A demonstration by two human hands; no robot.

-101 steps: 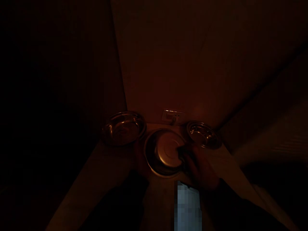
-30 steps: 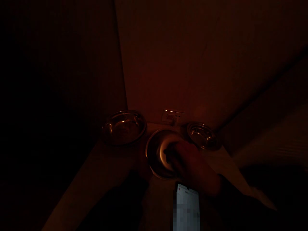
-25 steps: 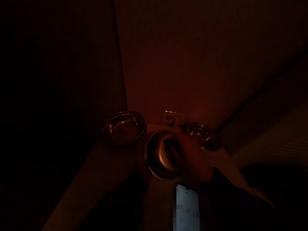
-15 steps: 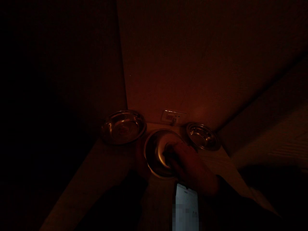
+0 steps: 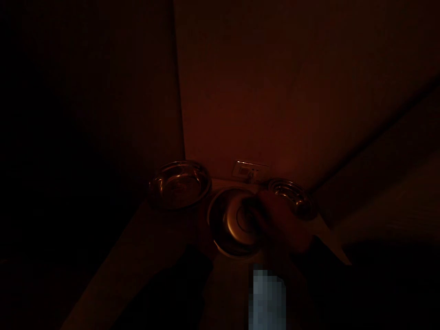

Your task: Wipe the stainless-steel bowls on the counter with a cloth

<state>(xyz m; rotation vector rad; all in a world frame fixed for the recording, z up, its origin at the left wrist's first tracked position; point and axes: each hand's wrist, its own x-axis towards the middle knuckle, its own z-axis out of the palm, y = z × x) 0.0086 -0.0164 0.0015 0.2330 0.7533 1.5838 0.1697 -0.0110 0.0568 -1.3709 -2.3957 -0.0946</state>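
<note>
In the dim light a round steel bowl (image 5: 237, 227) sits near the middle of the table. My right hand (image 5: 278, 217) reaches over its right side with fingers bunched and pointing down to the metal. Whatever lies under those fingertips is too dark to make out. My left hand (image 5: 202, 233) is almost lost in shadow at the bowl's left rim, below a dark sleeve. Its fingers do not show clearly. Below the bowl a phone (image 5: 270, 298) glows with a lit, blurred-out screen.
A larger steel dish (image 5: 180, 185) stands at the back left of the wooden table (image 5: 113, 266). Behind my right hand is another steel dish (image 5: 292, 195) at the back right. A socket plate (image 5: 249, 169) is on the wall (image 5: 275, 101) just above the table.
My right hand has moved up and to the right across the bowl, uncovering a ring at its centre. The view has shifted slightly and become darker.
</note>
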